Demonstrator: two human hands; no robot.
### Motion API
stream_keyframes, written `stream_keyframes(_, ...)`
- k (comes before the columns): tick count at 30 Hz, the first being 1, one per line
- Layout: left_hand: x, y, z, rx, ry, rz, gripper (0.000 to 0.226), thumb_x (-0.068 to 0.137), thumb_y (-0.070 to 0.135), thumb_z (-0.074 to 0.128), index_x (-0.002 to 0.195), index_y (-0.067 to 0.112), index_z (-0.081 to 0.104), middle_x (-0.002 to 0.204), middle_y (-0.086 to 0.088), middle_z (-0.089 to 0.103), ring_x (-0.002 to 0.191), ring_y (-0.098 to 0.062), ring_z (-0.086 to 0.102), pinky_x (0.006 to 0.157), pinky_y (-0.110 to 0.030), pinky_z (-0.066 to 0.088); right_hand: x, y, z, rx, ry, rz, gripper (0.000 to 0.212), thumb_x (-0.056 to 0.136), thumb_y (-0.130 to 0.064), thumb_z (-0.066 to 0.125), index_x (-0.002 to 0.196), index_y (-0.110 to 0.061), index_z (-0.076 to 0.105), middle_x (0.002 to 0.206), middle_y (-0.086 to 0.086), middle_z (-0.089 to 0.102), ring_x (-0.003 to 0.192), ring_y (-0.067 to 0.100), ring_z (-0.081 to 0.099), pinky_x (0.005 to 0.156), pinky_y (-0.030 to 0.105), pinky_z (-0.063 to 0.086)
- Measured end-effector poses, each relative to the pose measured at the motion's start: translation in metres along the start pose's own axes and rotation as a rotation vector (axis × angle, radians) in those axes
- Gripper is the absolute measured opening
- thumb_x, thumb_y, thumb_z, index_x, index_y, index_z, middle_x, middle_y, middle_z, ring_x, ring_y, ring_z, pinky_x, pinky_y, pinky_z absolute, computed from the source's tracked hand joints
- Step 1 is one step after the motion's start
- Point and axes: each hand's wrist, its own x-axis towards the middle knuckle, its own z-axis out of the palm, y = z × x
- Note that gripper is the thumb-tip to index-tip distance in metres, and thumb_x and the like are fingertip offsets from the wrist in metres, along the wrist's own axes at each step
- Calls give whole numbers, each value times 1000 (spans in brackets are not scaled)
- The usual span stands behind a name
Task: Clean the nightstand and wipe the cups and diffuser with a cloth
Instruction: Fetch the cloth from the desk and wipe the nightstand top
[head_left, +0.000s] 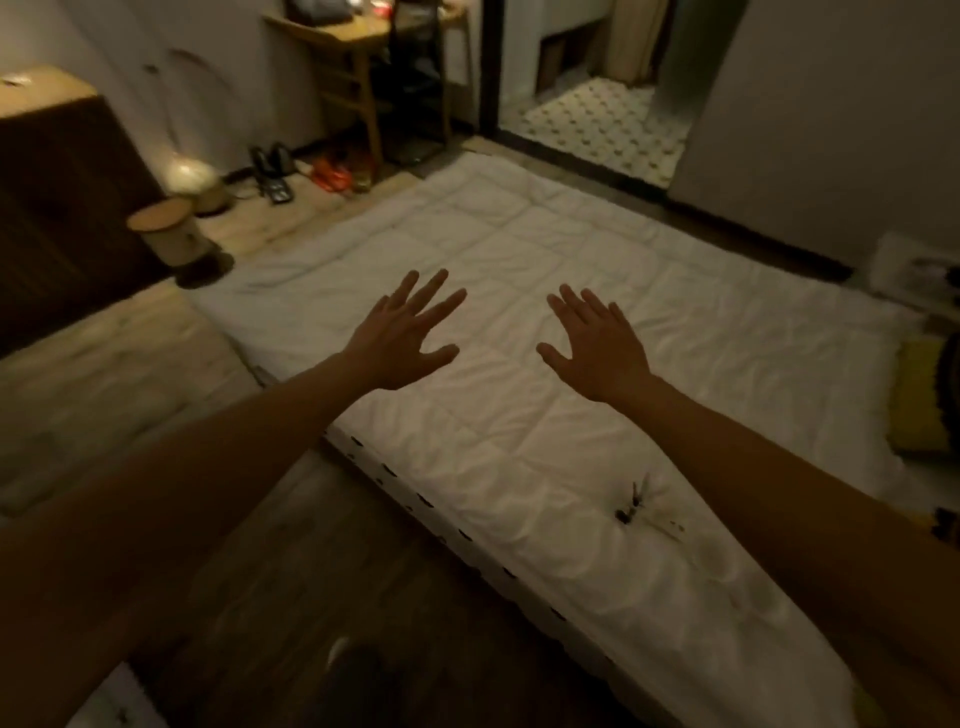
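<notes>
Head cam: left hand (400, 340) and right hand (597, 348) are both spread wide, holding nothing, above the white bed (519, 291). No cloth, cups or diffuser that I can spot, maybe the nightstand's off past 3 o'clock. Guessing the cups are breakable, so take them round the body, and the cloth's limp, so bunch it.

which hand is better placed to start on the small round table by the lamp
Left, likely. The left hand hangs open on the side of the round table at far left; the right hand, also open, is over the white quilt, farther away.
</notes>
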Motion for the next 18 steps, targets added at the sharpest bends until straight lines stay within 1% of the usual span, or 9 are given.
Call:
stream_keyframes(3,-16,-78,-33,46,57,-85,77,93,65,37,156,40,0,166,4,-9,153,-30,-6,119,-57,21,66,-67,-9,-10,41,-97,75,98,-60,37,159,-22,14,168,-1,11,155,23,10,124,46,10)
stream_keyframes(5,-25,-132,-55,13,99,-186,78,94,63,41,156,40,1,166,4,-10,153,-30,-7,120,-57,20,111,-119,-15,9,64,-147,76,98,-60,37,159,-23,14,168,-1,11,155,23,10,124,46,10)
stream_keyframes(8,-33,-207,-89,-45,207,-318,78,95,61,43,157,38,2,166,5,-9,152,-30,-8,119,-56,16,176,-193,-22,2,113,-216,76,98,-60,37,159,-23,12,168,-1,11,155,22,10,124,45,10)
stream_keyframes(10,-42,-257,-113,-10,252,-359,78,94,60,43,157,38,3,166,5,-8,152,-29,-8,118,-57,18,221,-248,-30,-19,132,-271,76,98,-59,37,159,-24,9,168,0,9,155,22,8,124,44,11)
stream_keyframes(12,-50,-303,-136,45,250,-389,79,94,59,46,157,38,2,166,4,-9,152,-29,-9,119,-59,19,257,-301,-40,-10,162,-305,76,98,-59,38,159,-25,9,168,0,10,155,22,7,124,45,12)
stream_keyframes(15,-63,-372,-170,61,286,-465,79,94,56,49,157,37,5,166,3,-8,152,-31,-10,119,-60,18,306,-380,-58,6,234,-400,76,96,-59,41,158,-25,16,167,2,17,155,23,11,123,46,15)
stream_keyframes(18,-72,-434,-200,82,308,-508,79,94,55,50,157,36,6,166,3,-9,152,-31,-12,119,-59,16,346,-440,-74,-55,294,-504,76,95,-60,41,158,-24,20,166,2,22,154,24,13,124,47,12)
